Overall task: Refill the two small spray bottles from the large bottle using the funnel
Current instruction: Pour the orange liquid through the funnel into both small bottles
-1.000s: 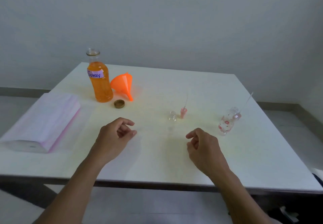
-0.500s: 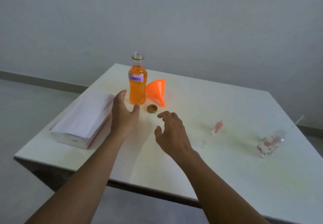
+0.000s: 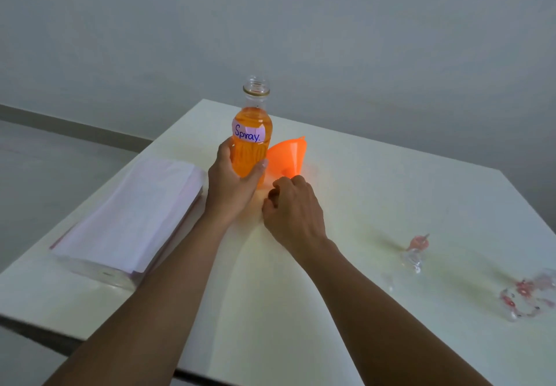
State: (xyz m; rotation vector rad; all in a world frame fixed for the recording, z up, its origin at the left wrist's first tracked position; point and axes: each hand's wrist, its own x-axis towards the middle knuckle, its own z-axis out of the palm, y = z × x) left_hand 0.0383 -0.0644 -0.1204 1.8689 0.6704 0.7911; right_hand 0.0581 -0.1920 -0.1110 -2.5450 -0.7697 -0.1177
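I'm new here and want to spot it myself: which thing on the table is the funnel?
On the white table, toward its far side, the left hand grips a tall bottle of orange liquid labelled "Spray". Just right of that bottle the funnel lies on its side. It is the only bright orange open cone there.

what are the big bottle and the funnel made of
Large bottle: likely clear plastic, glossy; the orange liquid shows through and the lower wall looks faintly ribbed. Funnel: probably thin orange plastic, smooth and slightly translucent, glowing where light passes.
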